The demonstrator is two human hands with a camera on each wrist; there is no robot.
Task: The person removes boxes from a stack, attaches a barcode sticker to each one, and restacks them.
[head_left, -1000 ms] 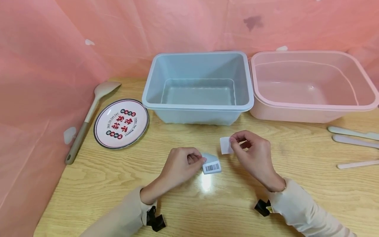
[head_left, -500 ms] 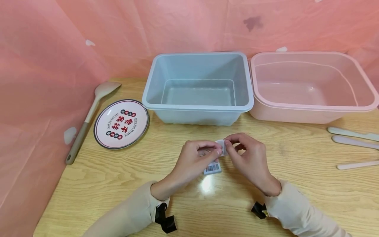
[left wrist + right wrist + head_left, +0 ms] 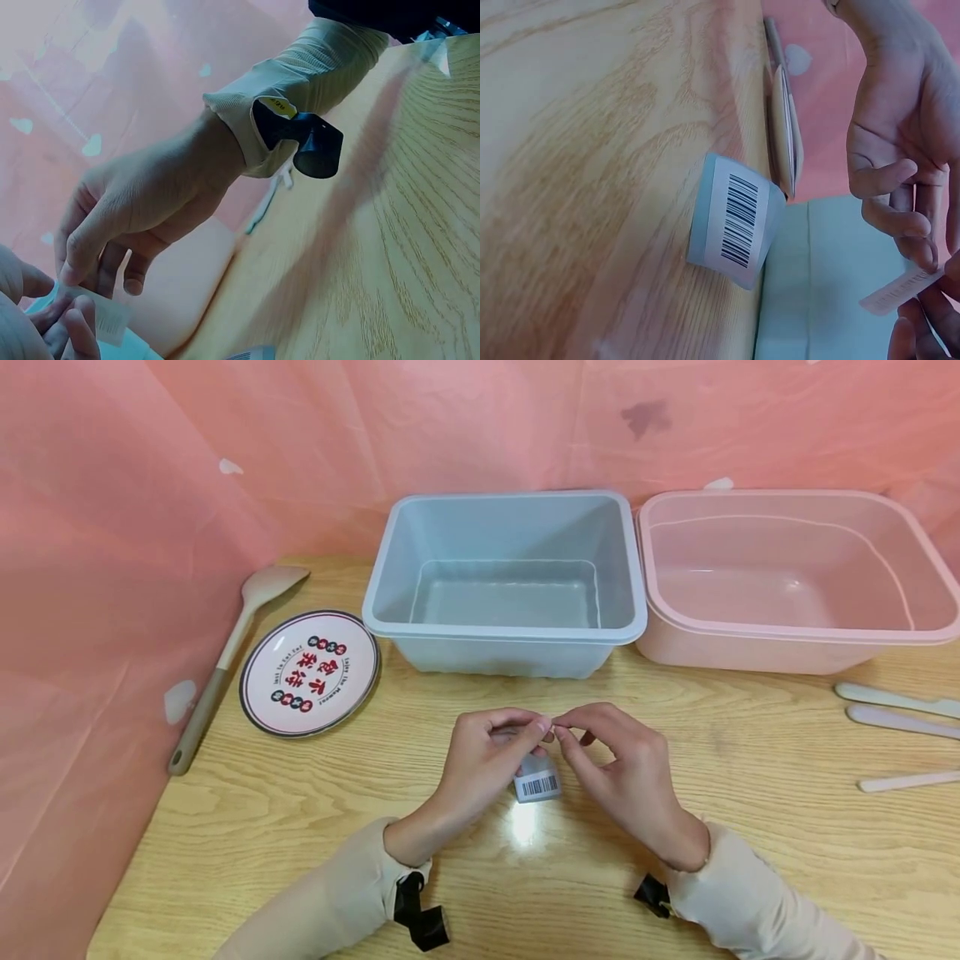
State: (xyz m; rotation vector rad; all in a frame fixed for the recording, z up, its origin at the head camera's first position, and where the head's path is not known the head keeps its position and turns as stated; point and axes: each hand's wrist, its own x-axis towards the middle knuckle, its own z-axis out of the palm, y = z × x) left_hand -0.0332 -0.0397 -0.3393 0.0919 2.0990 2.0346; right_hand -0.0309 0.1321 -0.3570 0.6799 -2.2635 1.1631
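Starting at the left, a spoon and plate lie on the tabletop. Both hands meet mid-table, the left hand and right hand pinching one small white slip between fingertips, just above the barcode label lying on the wood. Behind stand a blue tub and pink tub.
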